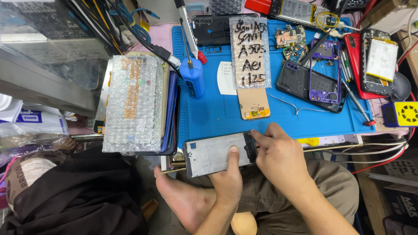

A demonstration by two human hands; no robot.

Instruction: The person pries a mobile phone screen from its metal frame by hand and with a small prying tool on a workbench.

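Note:
A grey phone frame with its screen assembly [211,153] lies across my lap at the blue mat's front edge. My left hand [227,174] grips it from below, thumb pressed on its metal back. My right hand [278,156] pinches at the frame's right end, where a dark part [249,146] shows. Whether a tool sits in those fingers is hidden.
A blue work mat [213,111] carries a bubble-wrapped screen part [250,52], an opened purple phone [324,74], circuit boards [289,37], curved tweezers [296,105] and a blue bottle [193,77]. A bubble-wrapped stack [133,104] stands left. Red phone [370,61] and cables lie right.

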